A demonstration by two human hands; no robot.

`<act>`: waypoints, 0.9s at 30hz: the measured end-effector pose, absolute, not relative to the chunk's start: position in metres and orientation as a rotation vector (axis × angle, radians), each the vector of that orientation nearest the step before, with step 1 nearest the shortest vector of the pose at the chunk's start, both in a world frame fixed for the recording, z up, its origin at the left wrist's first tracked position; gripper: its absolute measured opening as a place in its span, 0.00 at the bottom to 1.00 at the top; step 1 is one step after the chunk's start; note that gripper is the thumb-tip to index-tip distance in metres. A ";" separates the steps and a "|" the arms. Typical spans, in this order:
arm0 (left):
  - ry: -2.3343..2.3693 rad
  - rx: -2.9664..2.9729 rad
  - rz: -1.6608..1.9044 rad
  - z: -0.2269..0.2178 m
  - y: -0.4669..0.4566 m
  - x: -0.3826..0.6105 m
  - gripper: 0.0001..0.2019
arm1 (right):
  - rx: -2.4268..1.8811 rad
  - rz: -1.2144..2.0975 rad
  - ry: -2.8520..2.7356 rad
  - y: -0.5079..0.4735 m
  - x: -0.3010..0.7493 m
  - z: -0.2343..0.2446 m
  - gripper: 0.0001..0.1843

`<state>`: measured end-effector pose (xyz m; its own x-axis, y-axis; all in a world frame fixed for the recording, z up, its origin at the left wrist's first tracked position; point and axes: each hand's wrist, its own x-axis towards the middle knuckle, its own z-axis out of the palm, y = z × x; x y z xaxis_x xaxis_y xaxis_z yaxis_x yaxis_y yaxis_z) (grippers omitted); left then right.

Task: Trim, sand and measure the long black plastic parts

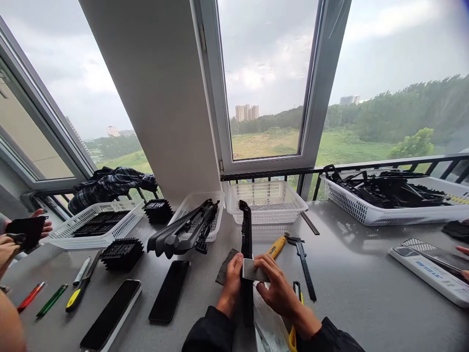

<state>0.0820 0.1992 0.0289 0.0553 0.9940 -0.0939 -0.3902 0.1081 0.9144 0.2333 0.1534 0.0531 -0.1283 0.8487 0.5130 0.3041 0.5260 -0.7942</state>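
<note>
My left hand (232, 281) is closed around the side of a long black plastic part (246, 234), which points away from me with a hooked far end. My right hand (280, 286) pinches a small flat grey block (251, 270) and presses it against that part. Under my left hand lies a dark grey rough sheet (223, 274). Beyond my right hand are a yellow-handled tool (277, 246) and a black caliper (305, 269). A yellow-and-black cutter (292, 337) is partly hidden beneath my right wrist.
Several long black parts fill a white basket (219, 230); another white basket (269, 215) stands beside it. A large basket (370, 217) of black parts is at right. Phones (169, 292) and stacked black pieces (121, 255) lie left. Another person's hands (46, 227) show at far left.
</note>
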 end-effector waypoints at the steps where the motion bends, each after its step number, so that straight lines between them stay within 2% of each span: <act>1: 0.935 0.847 1.274 0.029 0.200 0.082 0.36 | -0.978 0.657 -1.678 0.152 0.233 0.055 0.19; 3: 0.943 0.837 1.278 0.029 0.200 0.082 0.37 | -0.979 0.716 -1.636 0.149 0.233 0.058 0.17; 6: 0.953 0.827 1.290 0.031 0.199 0.081 0.36 | -1.006 0.843 -1.542 0.150 0.237 0.058 0.07; 7: 0.956 0.825 1.291 0.031 0.199 0.082 0.36 | -1.018 0.895 -1.506 0.151 0.239 0.058 0.07; 12: 0.965 0.822 1.290 0.036 0.198 0.083 0.36 | -1.045 1.212 -1.342 0.159 0.245 0.049 0.28; 17: 0.967 0.813 1.261 0.040 0.197 0.083 0.38 | -1.038 1.418 -1.270 0.165 0.239 0.040 0.36; 19: 0.961 0.813 1.255 0.040 0.197 0.083 0.38 | -1.036 1.400 -1.238 0.166 0.238 0.039 0.36; 27: 0.973 0.820 1.262 0.037 0.196 0.083 0.38 | -1.022 1.359 -1.272 0.164 0.243 0.045 0.30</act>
